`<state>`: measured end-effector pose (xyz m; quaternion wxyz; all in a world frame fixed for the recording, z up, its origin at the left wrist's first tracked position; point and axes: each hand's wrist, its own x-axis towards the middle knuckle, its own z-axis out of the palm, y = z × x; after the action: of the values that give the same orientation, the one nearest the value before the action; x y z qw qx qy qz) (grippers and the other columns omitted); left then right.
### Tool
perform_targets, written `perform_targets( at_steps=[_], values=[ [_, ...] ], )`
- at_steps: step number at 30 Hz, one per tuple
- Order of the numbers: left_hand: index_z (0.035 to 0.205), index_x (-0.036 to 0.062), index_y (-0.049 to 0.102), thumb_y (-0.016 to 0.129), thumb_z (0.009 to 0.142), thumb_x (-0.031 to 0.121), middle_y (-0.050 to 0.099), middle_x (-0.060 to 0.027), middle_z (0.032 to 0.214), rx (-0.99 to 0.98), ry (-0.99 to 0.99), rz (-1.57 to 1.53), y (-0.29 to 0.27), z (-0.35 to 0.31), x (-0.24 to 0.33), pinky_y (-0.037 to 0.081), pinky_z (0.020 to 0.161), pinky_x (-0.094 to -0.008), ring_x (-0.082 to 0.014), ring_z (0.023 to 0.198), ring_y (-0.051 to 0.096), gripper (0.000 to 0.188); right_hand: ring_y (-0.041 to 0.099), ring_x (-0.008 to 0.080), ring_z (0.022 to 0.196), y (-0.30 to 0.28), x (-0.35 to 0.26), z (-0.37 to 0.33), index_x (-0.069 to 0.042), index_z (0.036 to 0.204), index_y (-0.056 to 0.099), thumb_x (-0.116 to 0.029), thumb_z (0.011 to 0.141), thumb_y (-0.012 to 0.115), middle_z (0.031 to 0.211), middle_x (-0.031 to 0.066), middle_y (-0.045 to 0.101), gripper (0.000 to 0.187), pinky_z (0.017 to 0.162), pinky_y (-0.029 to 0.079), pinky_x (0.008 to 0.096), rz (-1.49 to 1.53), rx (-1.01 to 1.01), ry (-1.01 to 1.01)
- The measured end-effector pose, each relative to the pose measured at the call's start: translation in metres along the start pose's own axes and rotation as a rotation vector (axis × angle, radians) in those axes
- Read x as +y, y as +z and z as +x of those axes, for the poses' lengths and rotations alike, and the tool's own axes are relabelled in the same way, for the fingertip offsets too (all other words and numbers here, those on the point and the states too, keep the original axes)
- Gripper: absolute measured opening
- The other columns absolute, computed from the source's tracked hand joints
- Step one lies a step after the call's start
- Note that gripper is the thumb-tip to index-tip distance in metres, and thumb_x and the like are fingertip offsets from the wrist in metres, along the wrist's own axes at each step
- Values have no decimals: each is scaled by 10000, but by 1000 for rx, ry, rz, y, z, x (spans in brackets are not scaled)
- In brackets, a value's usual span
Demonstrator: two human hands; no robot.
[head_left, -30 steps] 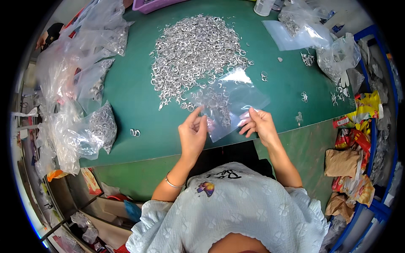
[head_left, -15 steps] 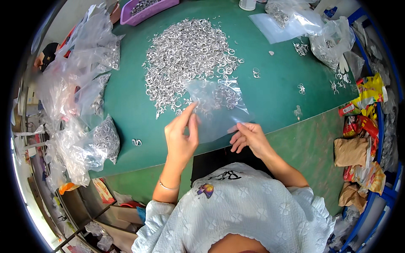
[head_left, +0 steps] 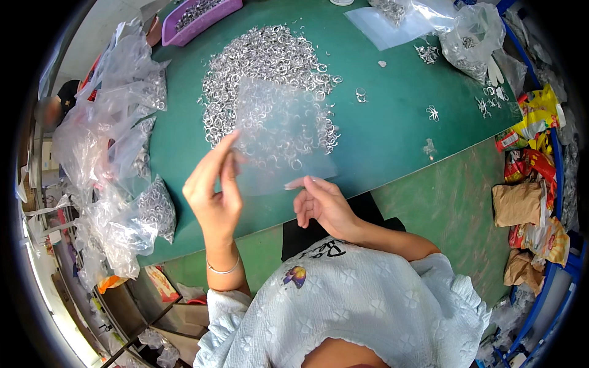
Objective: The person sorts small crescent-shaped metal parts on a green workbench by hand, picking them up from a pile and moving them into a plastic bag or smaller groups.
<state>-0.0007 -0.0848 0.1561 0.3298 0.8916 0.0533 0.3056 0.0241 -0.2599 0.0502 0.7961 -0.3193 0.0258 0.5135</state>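
Note:
A thin clear plastic bag (head_left: 254,178) spreads over the near side of a large heap of small silvery metal rings (head_left: 264,52). Rings show through the film; I cannot tell whether any lie inside it. My right hand (head_left: 325,205) pinches the bag's near edge between thumb and forefinger, its other fingers curled. At the bag's left edge is my left hand (head_left: 215,190), with forefinger and thumb apart and the rest bent. Its fingertips are slightly blurred, beside or just touching the film.
Filled clear bags of rings (head_left: 157,208) line the table's left side. A purple tray (head_left: 178,37) of metal parts stands at the back left. Bags (head_left: 472,49) and small ring clusters (head_left: 427,53) lie at the right. Colourful packets (head_left: 543,110) hang beyond the table's right edge.
Both hands and the plastic bag have moved left. The bag, earlier slanting with its far right end creased, now covers more of the heap's near side. The whole view has shifted slightly.

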Motion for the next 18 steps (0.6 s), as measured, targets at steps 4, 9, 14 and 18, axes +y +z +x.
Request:
perform_targets(
  at_steps=[4, 9, 14, 18],
  values=[
    [1164, -21, 611, 484, 930, -27, 605, -37, 748, 48, -111, -25, -15, -3, -17, 409, 588, -181, -54, 636, 503, 266, 617, 158, 619, 5, 1, 10, 11, 1162, 530, -309, 1020, 366, 758, 71, 597, 387, 536, 497, 272, -52, -66, 32],
    [1192, -43, 584, 518, 947, 43, 605, -36, 808, 239, -359, -244, -27, -16, -64, 432, 635, -190, -64, 672, 520, 268, 630, 138, 648, -3, -17, 8, 0, 1138, 572, -182, 988, 446, 810, 72, 621, 268, 534, 498, 249, -500, -81, -27],
    [1225, -47, 540, 587, 908, 54, 626, -49, 840, 447, -560, -657, -51, -37, -135, 481, 666, -198, -80, 699, 565, 336, 615, 175, 719, -37, -39, 7, -11, 1041, 639, -57, 864, 603, 894, 90, 655, 186, 556, 471, 277, -1222, 214, -607],
    [1287, -35, 464, 686, 836, 66, 644, -77, 1009, 643, -595, -938, -64, -45, -175, 517, 793, -232, -115, 842, 614, 513, 530, 312, 1033, -46, -68, 19, -16, 1068, 618, -45, 772, 673, 1093, 131, 599, 302, 854, 426, 380, -1710, 329, -952]
  ],
)
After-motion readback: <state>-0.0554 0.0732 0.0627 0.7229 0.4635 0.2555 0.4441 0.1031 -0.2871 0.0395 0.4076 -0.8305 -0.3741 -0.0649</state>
